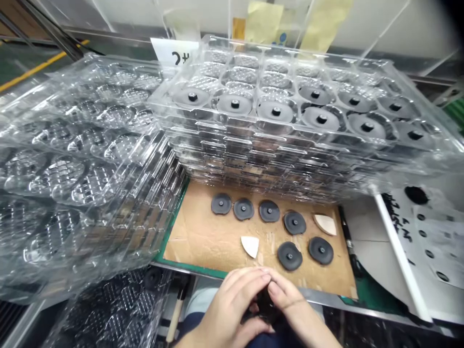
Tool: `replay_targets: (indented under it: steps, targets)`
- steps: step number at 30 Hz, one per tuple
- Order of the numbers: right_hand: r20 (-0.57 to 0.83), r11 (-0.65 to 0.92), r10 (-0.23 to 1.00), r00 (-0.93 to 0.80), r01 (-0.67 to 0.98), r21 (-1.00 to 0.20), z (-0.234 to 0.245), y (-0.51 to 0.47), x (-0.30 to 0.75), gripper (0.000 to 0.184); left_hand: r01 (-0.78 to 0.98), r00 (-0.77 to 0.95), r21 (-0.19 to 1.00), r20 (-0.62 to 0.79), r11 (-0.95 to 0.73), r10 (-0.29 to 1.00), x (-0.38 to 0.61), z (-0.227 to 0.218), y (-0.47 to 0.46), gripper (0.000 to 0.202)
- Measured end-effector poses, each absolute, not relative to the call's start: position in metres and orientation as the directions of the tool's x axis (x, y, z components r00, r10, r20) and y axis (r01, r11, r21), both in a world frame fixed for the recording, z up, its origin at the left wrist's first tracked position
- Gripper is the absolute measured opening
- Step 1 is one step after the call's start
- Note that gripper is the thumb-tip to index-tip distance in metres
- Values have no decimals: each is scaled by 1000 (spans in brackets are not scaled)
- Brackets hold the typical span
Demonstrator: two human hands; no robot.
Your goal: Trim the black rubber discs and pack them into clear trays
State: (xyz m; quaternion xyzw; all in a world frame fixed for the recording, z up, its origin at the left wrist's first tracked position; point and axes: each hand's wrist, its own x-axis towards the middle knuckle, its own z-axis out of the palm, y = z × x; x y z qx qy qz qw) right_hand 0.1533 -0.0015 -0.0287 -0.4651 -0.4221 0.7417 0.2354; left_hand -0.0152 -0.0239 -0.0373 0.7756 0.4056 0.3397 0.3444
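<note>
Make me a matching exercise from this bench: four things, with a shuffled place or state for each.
1. brown cardboard sheet
2. black part
3. white rod
4. far clear tray stack

A. to the right of the cardboard
B. bearing knobbed discs on top
C. beneath six loose dark discs
D. held between left hand and right hand

Pairs: 1-C, 2-D, 3-A, 4-B

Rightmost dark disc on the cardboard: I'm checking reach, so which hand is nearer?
Right: the right hand is on the person's side of the disc, slightly left; the left hand is farther left.
</note>
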Motion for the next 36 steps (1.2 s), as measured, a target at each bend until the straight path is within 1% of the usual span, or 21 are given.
replay_targets:
  steps: [3,6,9,13,18,21,24,29,34,36]
  targets:
    - [-512,-550,736,-443,50,-834,-29,0,150,61,401,423,825,219,-399,879,-17,-39,-24,67]
    - [-554,-586,702,-447,81,-807,-28,2,149,65,412,431,825,198,-387,880,-18,-40,-24,67]
    - [-556,-579,683,-474,112,-807,-25,4,148,68,421,436,828,174,-370,883,-18,-40,-22,67]
    - [-551,-571,686,-475,118,-812,-23,6,147,69,419,446,827,171,-373,879,-17,-41,-21,67]
    - [-583,-599,665,-466,133,-790,-22,5,148,70,418,443,827,175,-376,879,-17,-41,-22,65]
    - [-584,-580,687,-433,157,-799,-25,3,150,66,423,436,835,153,-352,887,-17,-38,-21,64]
    - [-547,-545,717,-432,141,-826,-32,0,150,61,427,430,844,128,-326,894,-16,-35,-20,64]
    - [-527,-532,733,-430,121,-838,-36,-4,150,59,412,421,848,146,-332,895,-16,-36,-21,64]
    - [-535,-530,722,-439,146,-835,-31,-1,149,62,395,415,853,166,-341,895,-17,-41,-23,67]
    - [-541,-531,717,-440,158,-833,-28,1,149,64,401,419,859,137,-319,898,-17,-41,-23,65]
